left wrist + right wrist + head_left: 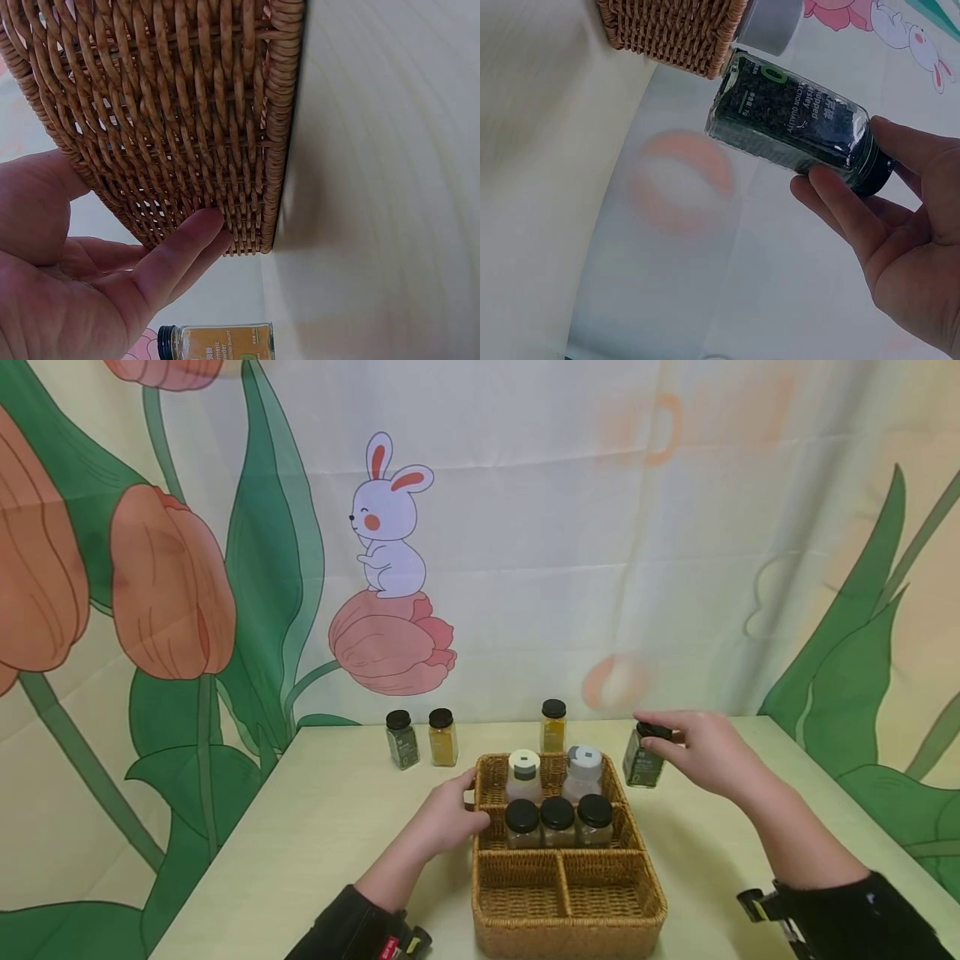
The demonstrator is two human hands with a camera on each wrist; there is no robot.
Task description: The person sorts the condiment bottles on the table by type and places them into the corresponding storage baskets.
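Observation:
My right hand point(708, 752) pinches the black cap of a glass spice jar point(643, 767), held tilted to the right of the wicker basket point(570, 935). In the right wrist view, the jar of dark green flakes point(795, 112) has a label reading in part "chopped parsley". My left hand point(446, 814) grips the basket's left side, thumb over the rim and fingers against the outer wall point(180, 112). Two white-capped bottles point(524, 777) stand in the back of the basket. Three black-capped jars point(557, 822) fill a row in its middle compartment.
Behind the basket stands a yellow spice jar point(553, 727). Farther left are a green-grey jar point(403, 743) and another yellow jar point(443, 742), near the table's back edge. A printed curtain point(525, 568) hangs behind the pale table point(300, 860). A divider splits the basket's front.

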